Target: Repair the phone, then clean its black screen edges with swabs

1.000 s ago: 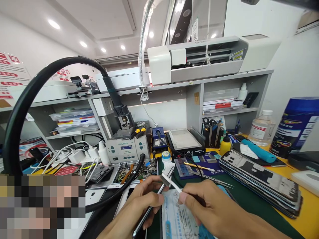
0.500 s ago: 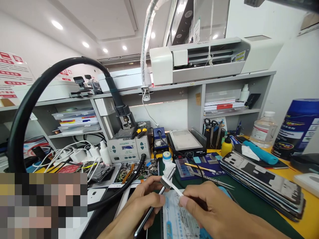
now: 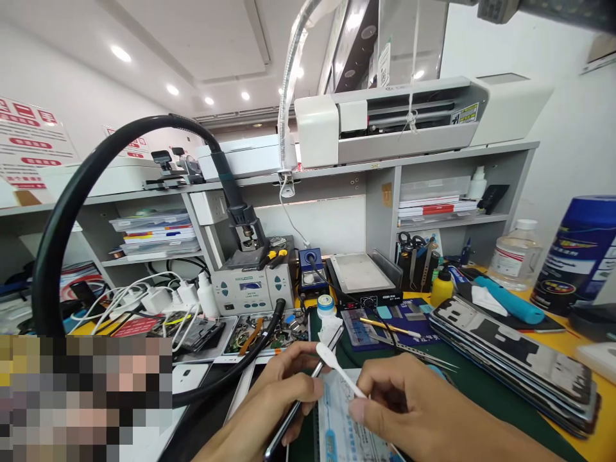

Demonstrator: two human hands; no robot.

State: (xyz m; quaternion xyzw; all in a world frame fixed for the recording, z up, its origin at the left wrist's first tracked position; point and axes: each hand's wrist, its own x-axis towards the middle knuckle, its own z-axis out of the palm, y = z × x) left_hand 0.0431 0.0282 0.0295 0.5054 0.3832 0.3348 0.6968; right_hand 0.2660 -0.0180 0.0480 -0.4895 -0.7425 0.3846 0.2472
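Note:
My left hand point(image 3: 293, 385) is closed round a slim phone point(image 3: 283, 431), tilted nearly edge-on so that its shiny metal side shows. Pinched between the thumb and fingers of my right hand point(image 3: 402, 394) is a white toothbrush point(image 3: 339, 370). Its head lies at the phone's upper part, by my left fingertips, with the back of the head facing me and the bristles hidden. Whether the bristles touch the phone I cannot tell. Below both hands lies a printed white-and-blue sheet point(image 3: 344, 417) on the green mat point(image 3: 500, 410).
A stack of phone parts point(image 3: 517, 362) stands at the right. Tweezers point(image 3: 423, 353) lie beyond my right hand. A small white jar point(image 3: 326, 306) and crumpled tissue point(image 3: 330, 330) sit ahead. The black hose point(image 3: 226, 375) crosses at the left, near a tray of circuit boards point(image 3: 257, 333).
The toothbrush has turned: its bristles showed before, and now its back shows. My left hand keeps its hold on the phone. The whole view has shifted slightly.

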